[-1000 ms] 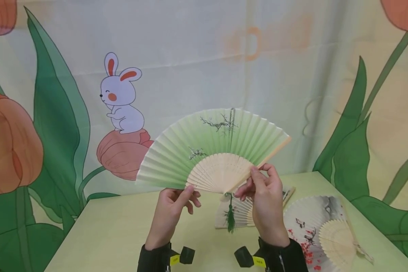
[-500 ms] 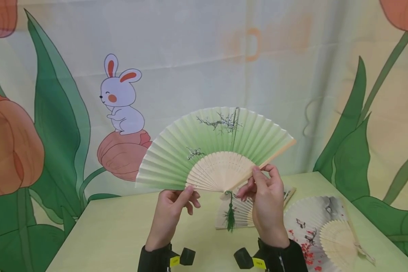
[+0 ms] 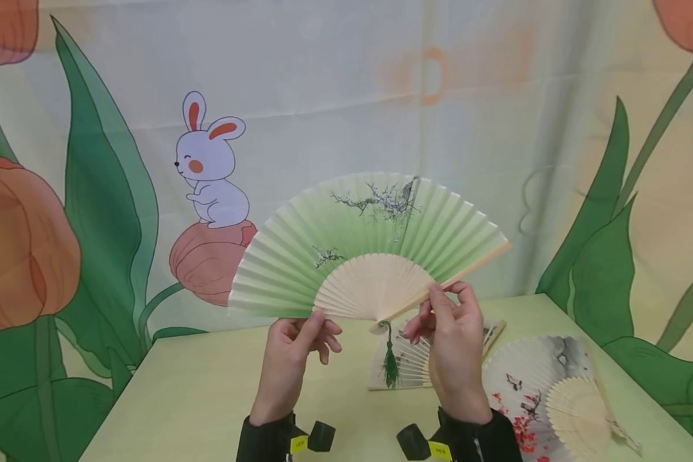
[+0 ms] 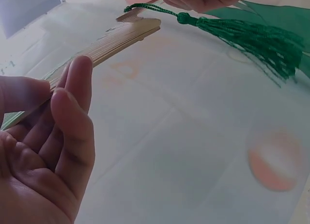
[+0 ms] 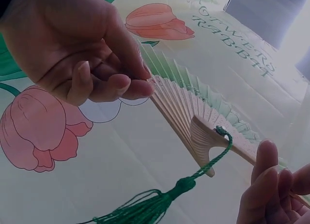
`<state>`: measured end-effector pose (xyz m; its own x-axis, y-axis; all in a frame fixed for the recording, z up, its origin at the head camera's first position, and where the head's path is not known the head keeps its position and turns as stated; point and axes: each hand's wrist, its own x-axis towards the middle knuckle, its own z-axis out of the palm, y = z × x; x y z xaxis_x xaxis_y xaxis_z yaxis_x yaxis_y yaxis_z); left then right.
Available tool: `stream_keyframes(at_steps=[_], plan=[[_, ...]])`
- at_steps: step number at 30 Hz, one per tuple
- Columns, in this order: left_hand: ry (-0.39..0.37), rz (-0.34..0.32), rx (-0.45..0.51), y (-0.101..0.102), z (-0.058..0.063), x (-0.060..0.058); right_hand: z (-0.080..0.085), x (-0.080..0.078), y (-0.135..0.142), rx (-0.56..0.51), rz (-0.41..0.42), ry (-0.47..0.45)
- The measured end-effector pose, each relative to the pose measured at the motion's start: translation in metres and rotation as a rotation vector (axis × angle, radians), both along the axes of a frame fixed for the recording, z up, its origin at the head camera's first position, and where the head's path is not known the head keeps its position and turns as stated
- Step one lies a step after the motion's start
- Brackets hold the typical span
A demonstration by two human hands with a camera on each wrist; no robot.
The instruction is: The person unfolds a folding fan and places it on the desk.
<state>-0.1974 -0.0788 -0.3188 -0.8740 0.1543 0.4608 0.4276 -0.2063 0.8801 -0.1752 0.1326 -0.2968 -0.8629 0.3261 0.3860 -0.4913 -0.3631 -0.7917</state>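
Note:
A green folding fan with pale wooden ribs and a printed blossom branch is spread wide above the table. My left hand pinches its left edge between thumb and fingers. On the other side, my right hand pinches the right guard stick. From the pivot hangs a dark green tassel, which also shows in the right wrist view, where the ribs converge. In the left wrist view the fan is seen nearly edge-on, gripped by the left thumb and fingers.
On the pale green table lies a white open fan with red blossoms, at the right. Another open fan lies partly hidden behind the right hand. A printed cloth backdrop stands behind the table.
The green fan has spread somewhat wider, its right edge swinging right and down, and its branch print shows more fully. Both hands keep their pinch in nearly the same places.

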Motion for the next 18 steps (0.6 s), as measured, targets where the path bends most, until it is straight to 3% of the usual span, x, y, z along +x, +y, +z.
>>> stream_keyframes(at_steps=[8, 18], plan=[[-0.057, -0.012, 0.060, 0.0002, 0.0003, -0.0004, -0.0009, -0.0004, -0.0041, -0.003, 0.015, 0.009], [-0.055, -0.020, 0.117, 0.0011, 0.0003, -0.0012, -0.0020, -0.0018, -0.0057, -0.025, 0.018, -0.007]])
